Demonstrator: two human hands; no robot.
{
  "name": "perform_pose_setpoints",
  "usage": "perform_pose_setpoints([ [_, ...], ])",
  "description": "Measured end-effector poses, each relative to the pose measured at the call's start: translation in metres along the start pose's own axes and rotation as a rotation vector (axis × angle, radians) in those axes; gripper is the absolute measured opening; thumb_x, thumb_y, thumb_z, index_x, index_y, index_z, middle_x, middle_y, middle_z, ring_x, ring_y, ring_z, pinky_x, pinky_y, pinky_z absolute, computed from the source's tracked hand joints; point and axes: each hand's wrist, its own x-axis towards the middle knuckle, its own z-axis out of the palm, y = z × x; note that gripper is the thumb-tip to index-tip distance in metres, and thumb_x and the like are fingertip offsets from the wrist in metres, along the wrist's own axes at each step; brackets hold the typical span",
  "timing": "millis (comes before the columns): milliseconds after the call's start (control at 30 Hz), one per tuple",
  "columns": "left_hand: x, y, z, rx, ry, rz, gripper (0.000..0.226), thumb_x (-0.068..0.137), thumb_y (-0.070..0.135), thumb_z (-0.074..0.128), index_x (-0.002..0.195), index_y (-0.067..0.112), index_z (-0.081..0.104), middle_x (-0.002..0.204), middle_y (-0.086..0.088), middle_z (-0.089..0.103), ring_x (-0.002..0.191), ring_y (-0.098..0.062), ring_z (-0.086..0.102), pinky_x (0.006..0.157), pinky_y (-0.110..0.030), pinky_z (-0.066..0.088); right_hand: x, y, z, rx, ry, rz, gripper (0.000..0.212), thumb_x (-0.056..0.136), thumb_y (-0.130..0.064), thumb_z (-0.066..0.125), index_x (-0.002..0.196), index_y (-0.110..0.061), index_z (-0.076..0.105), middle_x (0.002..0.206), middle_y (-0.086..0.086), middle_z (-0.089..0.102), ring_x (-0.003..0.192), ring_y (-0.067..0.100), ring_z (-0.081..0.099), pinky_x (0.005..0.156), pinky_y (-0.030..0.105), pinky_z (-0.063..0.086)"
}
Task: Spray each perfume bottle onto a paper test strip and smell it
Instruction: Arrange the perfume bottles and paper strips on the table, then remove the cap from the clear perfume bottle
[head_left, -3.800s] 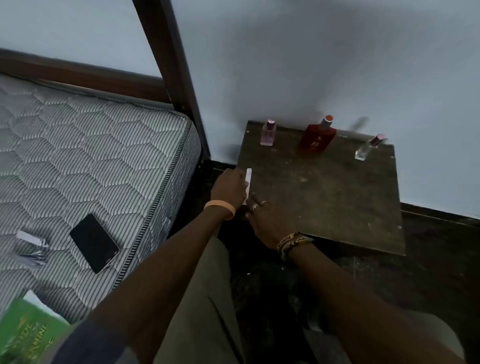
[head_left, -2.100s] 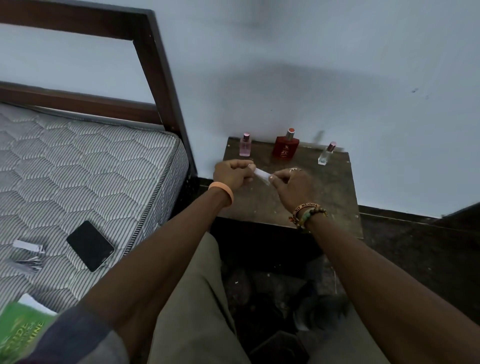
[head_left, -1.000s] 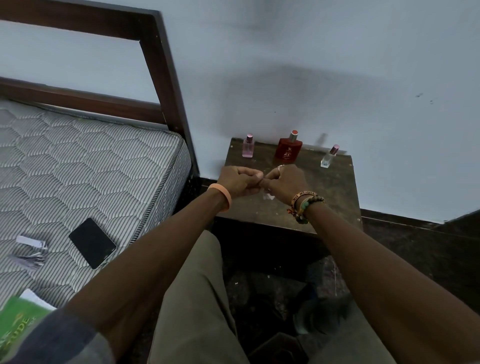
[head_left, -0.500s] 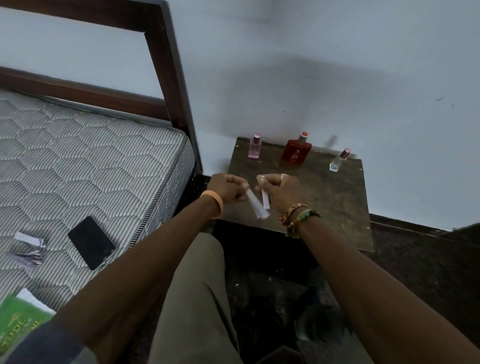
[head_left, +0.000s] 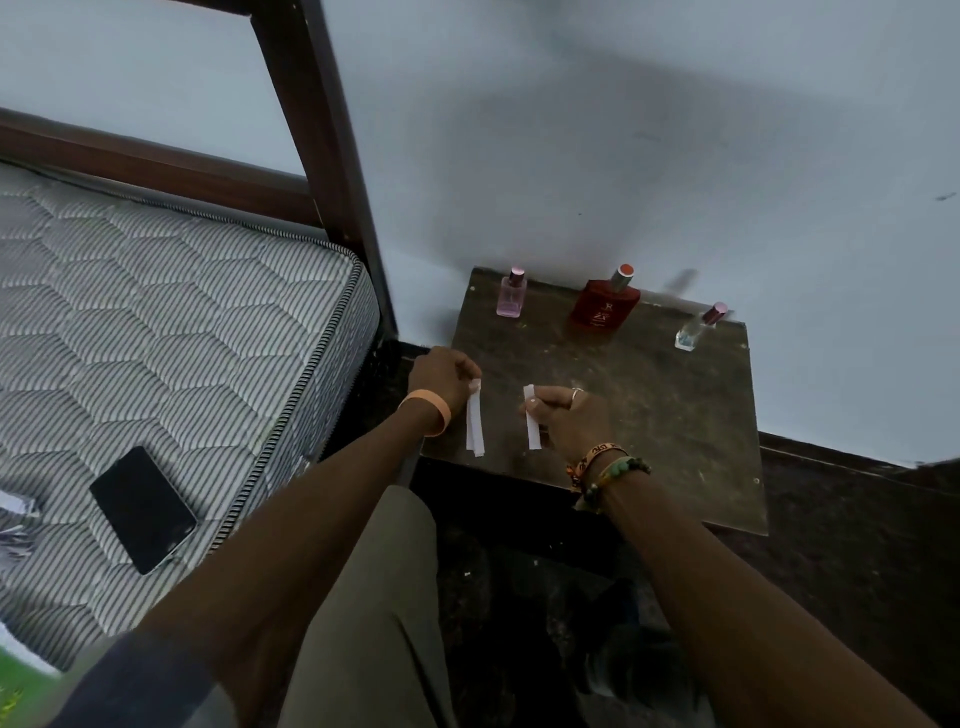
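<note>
- Step: strip prep; left hand (head_left: 444, 374) pinches one paper strip (head_left: 474, 423), right hand (head_left: 571, 415) pinches second strip (head_left: 532, 423), centre frame.
- Next, likely: park one strip, grab pink bottle (head_left: 511, 293), upper centre.

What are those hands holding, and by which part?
Left hand pinches one white paper strip by its top end; right hand pinches a second strip likewise.

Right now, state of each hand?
Left hand: closed, fingers pinching the top of one paper strip.
Right hand: closed, fingers pinching a second paper strip.
</note>
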Motion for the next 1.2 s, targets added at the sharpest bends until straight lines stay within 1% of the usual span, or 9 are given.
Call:
perform_pose_setpoints([
  [100,0.008,-0.006,0.007,0.078,0.001,0.016,0.011,0.082,0.014,0.070,0.093,0.014,0.073,0.100,-0.004,0.071,0.093,-0.018,0.065,0.086,-0.025,0.046,0.010,0.008,-0.001,-0.047,0.017,0.009,0.014,0.086,-0.008,0.067,0.082,-0.021,0.070,0.101,0.015,0.071,0.094,0.030,0.068,0.086,0.046,0.056],
  [267,0.011,-0.013,0.015,0.141,-0.023,0.047,0.008,0.079,0.015,0.070,0.087,0.016,0.072,0.096,-0.005,0.070,0.091,-0.021,0.065,0.084,-0.029,0.049,0.018,0.015,-0.004,0.011,0.090,0.056,0.014,0.083,-0.005,0.070,0.097,-0.007,0.072,0.104,0.015,0.069,0.091,0.029,0.067,0.079,0.036,0.057],
  [400,0.000,-0.003,0.025,0.035,0.145,0.155,0.016,0.082,0.020,0.066,0.097,0.015,0.069,0.099,-0.006,0.066,0.090,-0.018,0.061,0.083,-0.030,0.050,0.017,0.016,-0.003,0.050,0.124,0.075,0.016,0.079,-0.002,0.073,0.091,-0.013,0.074,0.102,0.012,0.069,0.092,0.029,0.067,0.085,0.043,0.056],
  [567,-0.024,0.040,0.035,-0.421,-0.256,0.035,0.021,0.087,0.032,0.064,0.096,0.014,0.069,0.092,-0.002,0.070,0.086,-0.015,0.065,0.077,-0.028,0.055,0.012,0.014,-0.008,0.074,0.164,0.075,0.018,0.077,-0.007,0.076,0.093,-0.015,0.073,0.093,0.010,0.071,0.088,0.024,0.068,0.081,0.038,0.057],
  [667,-0.028,0.051,0.046,-0.432,-0.236,0.069,0.006,0.084,0.017,0.068,0.089,0.013,0.070,0.085,-0.003,0.070,0.080,-0.014,0.066,0.069,-0.022,0.053,0.006,0.012,-0.019,0.113,0.186,0.068,0.025,0.076,-0.001,0.074,0.101,-0.005,0.071,0.093,0.014,0.071,0.082,0.023,0.067,0.070,0.032,0.056],
  [733,-0.027,0.056,0.053,-0.435,-0.240,0.067,0.003,0.082,0.015,0.070,0.080,0.018,0.070,0.080,-0.005,0.071,0.079,-0.021,0.068,0.073,-0.032,0.058,0.003,0.015,-0.026,0.133,0.175,0.076,0.020,0.076,0.000,0.074,0.094,-0.009,0.071,0.093,0.015,0.072,0.081,0.024,0.067,0.069,0.033,0.056],
  [867,-0.021,0.067,0.064,-0.333,-0.224,0.090,0.002,0.081,0.019,0.071,0.080,0.019,0.073,0.080,-0.001,0.073,0.077,-0.015,0.068,0.074,-0.033,0.059,-0.004,0.024,-0.042,0.179,0.174,0.137,0.023,0.073,-0.001,0.077,0.093,-0.009,0.070,0.086,0.012,0.071,0.081,0.026,0.069,0.075,0.043,0.059],
  [1000,-0.013,0.073,0.077,-0.256,-0.230,0.068,0.007,0.081,0.016,0.071,0.087,0.014,0.074,0.084,-0.002,0.073,0.079,-0.014,0.068,0.078,-0.036,0.058,-0.009,0.033,-0.056,0.209,0.167,0.188,0.034,0.072,0.006,0.074,0.104,0.001,0.066,0.077,0.014,0.070,0.066,0.024,0.065,0.062,0.034,0.056],
  [1200,-0.001,0.068,0.089,-0.030,-0.284,0.140,0.012,0.084,0.017,0.067,0.094,0.016,0.073,0.101,-0.001,0.072,0.096,-0.014,0.064,0.089,-0.027,0.048,0.001,0.046,-0.057,0.093,0.201,0.236,0.039,0.066,-0.002,0.081,0.100,-0.010,0.066,0.083,0.011,0.073,0.069,0.024,0.070,0.067,0.038,0.060],
])
